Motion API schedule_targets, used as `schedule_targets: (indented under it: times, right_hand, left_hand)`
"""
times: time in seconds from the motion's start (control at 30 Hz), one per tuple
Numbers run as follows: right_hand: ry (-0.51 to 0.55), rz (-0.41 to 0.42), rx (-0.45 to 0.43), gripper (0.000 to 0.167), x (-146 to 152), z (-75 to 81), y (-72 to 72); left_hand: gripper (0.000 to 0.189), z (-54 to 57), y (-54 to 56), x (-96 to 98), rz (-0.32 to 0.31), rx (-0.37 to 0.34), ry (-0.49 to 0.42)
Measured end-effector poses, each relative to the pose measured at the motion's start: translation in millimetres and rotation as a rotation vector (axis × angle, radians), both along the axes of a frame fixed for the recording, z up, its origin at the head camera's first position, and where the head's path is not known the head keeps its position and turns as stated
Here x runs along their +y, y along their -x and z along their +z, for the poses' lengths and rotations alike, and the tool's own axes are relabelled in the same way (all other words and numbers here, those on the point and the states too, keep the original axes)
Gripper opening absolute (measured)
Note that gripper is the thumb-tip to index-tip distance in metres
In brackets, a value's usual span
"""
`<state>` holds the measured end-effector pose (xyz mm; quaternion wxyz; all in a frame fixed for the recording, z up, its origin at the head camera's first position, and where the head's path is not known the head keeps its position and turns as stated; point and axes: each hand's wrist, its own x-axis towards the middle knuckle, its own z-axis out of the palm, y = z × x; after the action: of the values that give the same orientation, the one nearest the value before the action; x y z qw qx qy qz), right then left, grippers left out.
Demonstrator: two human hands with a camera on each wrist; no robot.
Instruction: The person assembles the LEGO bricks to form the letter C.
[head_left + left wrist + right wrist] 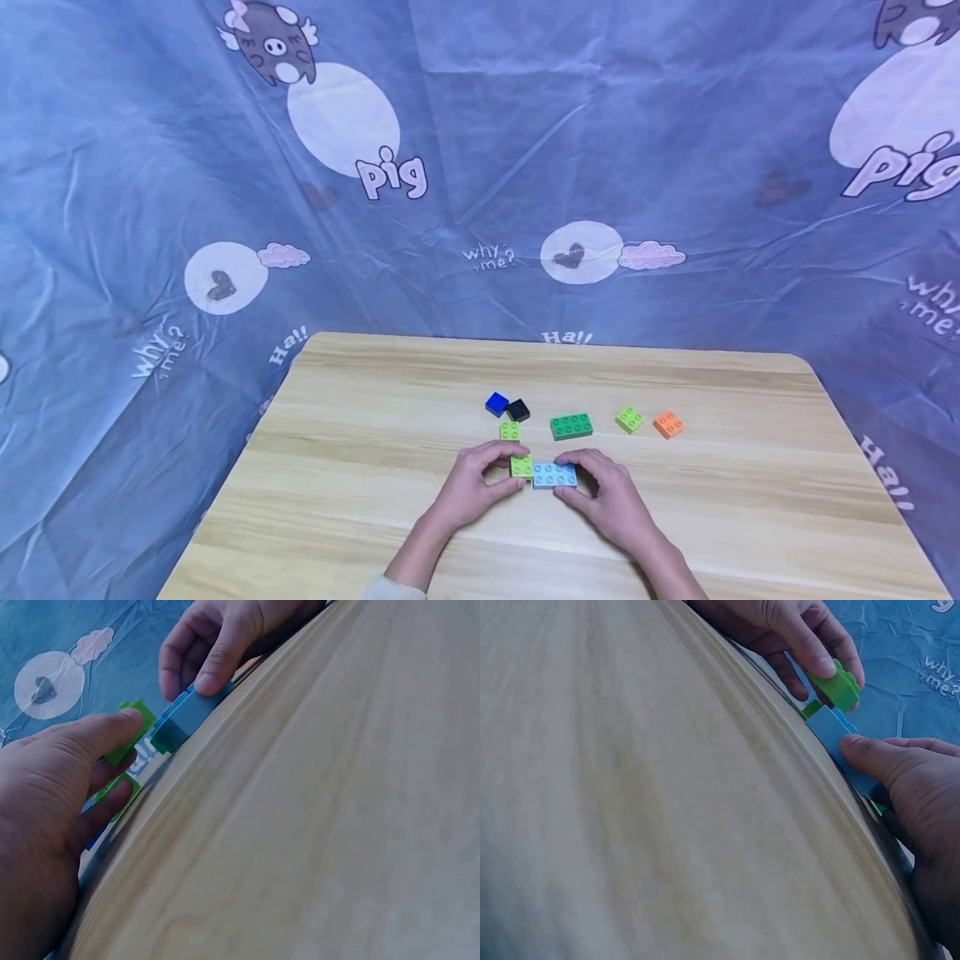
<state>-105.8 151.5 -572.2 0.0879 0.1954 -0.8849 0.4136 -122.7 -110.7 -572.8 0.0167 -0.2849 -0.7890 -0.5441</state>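
Note:
Between thumb and fingers, my left hand (pixel 474 482) pinches a lime green square toy building brick (pixel 521 466). My right hand (pixel 609 498) grips a light blue rectangular building brick (pixel 553 475) by its right end. The two bricks are side by side, the lime one at the blue one's left end. In the right wrist view the held lime brick (pixel 838 688) looks raised a little above the blue brick (pixel 831 729). Just beyond the left fingers lies another lime square brick (pixel 510 431). The fingers partly cover both held bricks.
Behind the hands on the wooden table (pixel 360 467) lie a dark blue brick (pixel 497 404), a black brick (pixel 518 410), a long green brick (pixel 572 427), a further lime brick (pixel 629 419) and an orange brick (pixel 668 425). A blue printed cloth (pixel 480 183) hangs around the table.

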Motion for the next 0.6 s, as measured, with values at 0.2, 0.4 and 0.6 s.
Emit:
schedule_targets:
  times: [0.2, 0.4, 0.6]
  right_hand:
    - [0.004, 0.010, -0.003, 0.044, 1, 0.1, -0.7]
    - [0.004, 0.001, 0.021, 0.045, 3, -2.4, -2.9]
    - [0.026, 0.011, 0.061, 0.047, 1, -2.5, -2.0]
  left_hand:
    - [0.040, -0.4, -1.4, 5.1, 0.020, 0.008, 0.061]
    - [0.039, -3.0, -1.4, 19.2, -0.042, -0.010, -0.063]
    - [0.040, -1.9, -0.8, 25.8, -0.061, 0.007, -0.032]
